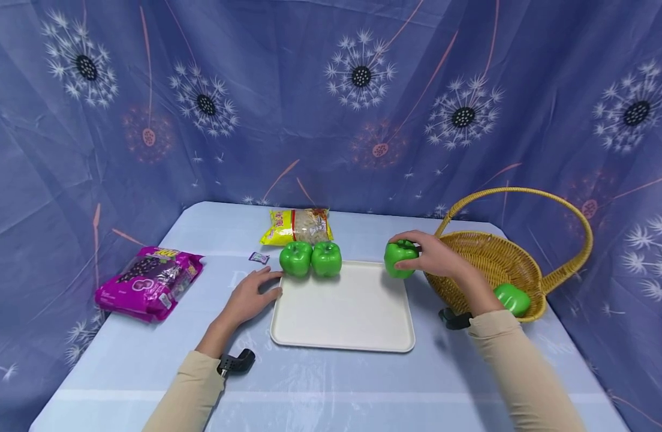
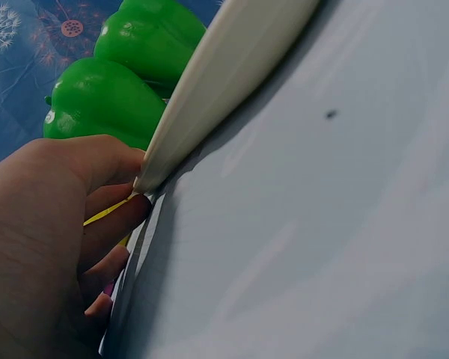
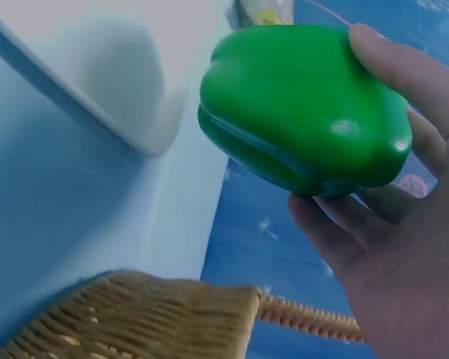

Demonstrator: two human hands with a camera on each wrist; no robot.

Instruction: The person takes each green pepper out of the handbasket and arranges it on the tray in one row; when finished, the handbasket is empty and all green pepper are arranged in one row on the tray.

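Observation:
My right hand grips a green bell pepper above the right rim of a white rectangular tray. In the right wrist view, thumb and fingers lie on opposite sides of that pepper. My left hand pinches the tray's left edge, thumb near the rim and fingers lower, as the left wrist view shows. Two more green bell peppers, a left one and a right one, sit side by side at the tray's far left corner. Another green bell pepper lies in the wicker basket.
The basket's tall handle arches up at the right. Behind the tray lies a yellow and clear food packet. A small purple wrapped sweet is near the left hand. A large purple bag lies at left. Patterned blue cloth hangs behind.

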